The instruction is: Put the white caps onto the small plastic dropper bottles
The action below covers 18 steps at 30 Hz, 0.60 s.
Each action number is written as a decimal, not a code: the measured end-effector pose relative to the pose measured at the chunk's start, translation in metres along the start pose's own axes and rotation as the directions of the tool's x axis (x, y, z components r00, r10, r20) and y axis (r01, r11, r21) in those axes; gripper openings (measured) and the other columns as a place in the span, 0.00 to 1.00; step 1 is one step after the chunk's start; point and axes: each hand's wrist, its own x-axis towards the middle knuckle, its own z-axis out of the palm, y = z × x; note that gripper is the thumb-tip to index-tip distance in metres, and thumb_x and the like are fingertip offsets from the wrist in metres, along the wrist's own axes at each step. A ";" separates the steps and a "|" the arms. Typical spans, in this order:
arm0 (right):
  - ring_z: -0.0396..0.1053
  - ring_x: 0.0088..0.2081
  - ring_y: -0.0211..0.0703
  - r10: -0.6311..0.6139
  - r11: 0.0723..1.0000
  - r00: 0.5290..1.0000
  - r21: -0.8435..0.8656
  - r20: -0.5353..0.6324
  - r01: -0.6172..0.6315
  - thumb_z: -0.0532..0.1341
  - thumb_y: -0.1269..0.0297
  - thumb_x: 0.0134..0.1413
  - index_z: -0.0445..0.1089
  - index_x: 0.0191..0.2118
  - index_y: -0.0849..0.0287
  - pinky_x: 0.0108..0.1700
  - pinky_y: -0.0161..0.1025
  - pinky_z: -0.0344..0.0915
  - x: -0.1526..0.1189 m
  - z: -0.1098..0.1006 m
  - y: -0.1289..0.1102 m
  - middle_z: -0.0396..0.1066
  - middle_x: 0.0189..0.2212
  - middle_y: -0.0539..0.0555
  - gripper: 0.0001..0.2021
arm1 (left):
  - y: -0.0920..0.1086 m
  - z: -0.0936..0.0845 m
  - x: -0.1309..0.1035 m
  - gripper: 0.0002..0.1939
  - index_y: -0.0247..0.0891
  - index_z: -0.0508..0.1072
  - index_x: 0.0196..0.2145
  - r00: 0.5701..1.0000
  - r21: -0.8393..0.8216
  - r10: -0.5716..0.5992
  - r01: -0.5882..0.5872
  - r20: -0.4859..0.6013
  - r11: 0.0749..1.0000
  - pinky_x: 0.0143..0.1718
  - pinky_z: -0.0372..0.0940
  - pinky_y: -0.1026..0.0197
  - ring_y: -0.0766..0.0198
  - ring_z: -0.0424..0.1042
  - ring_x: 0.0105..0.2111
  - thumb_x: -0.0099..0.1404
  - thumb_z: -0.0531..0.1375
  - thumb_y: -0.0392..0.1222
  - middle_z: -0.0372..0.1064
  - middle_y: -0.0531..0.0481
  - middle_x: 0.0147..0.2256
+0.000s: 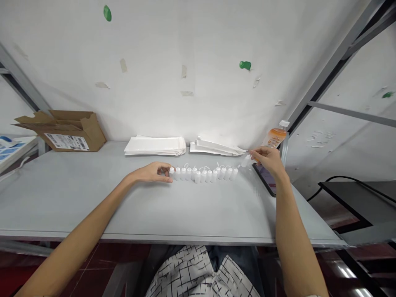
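White wall [210, 111]: rising behind the tabletop, marked with green scraps [245, 65] and torn bits of tape [183, 71].
Grey tabletop [173, 210]: flat-looking, so probably a steady base for small bottles.
Cardboard box [94, 131]: at the left by the wall, with flaps raised, well apart from the hands.
White paper stacks [153, 146]: lying side by side along the wall, behind the row.
Row of small white bottles [208, 176]: standing upright, close together, with the middle few nearer the body; apparently light, hence easy to topple; best spared sideways pressure.
Left hand [153, 172]: half curled at the leftmost bottle [172, 173]; whether gripping or merely bracing, not possible to tell. Better as a soft end-stop than a push.
Right hand [268, 159]: pinching a tilted bottle [246, 160] between thumb and fingers; best done lightly.
Orange drink bottle [276, 135]: just behind the right hand; worth allowing for at the knuckles.
Phone [266, 178]: lying beside the right arm [293, 231]; worth clearing on any swing.
Tilted bottle: just beyond the row's right end; best brought upright, base flat, before any release.
Thin white loops [186, 165]: at some bottle tops; liable to snag, so best turned away from neighbours.
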 end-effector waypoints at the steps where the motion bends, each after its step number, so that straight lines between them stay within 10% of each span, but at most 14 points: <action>1: 0.68 0.24 0.41 0.013 1.000 0.999 0.013 0.032 -0.014 0.70 0.47 0.40 0.75 0.26 0.61 0.21 0.35 0.64 -0.001 -0.003 -0.001 0.72 0.21 0.55 0.19 | -0.001 0.000 0.000 0.22 0.42 0.77 0.44 1.000 0.000 -0.002 0.002 -0.003 1.000 0.37 0.60 0.61 0.58 0.69 0.39 0.59 0.64 0.59 0.73 0.50 0.39; 18: 0.70 0.26 0.42 0.110 0.994 0.875 -0.071 0.470 -0.087 0.72 0.47 0.40 0.80 0.28 0.59 0.24 0.37 0.65 -0.012 -0.012 -0.019 0.74 0.23 0.55 0.18 | 0.002 0.000 0.000 0.22 0.41 0.78 0.44 1.000 0.012 -0.004 0.004 -0.002 1.000 0.38 0.60 0.62 0.58 0.69 0.38 0.59 0.64 0.59 0.74 0.49 0.39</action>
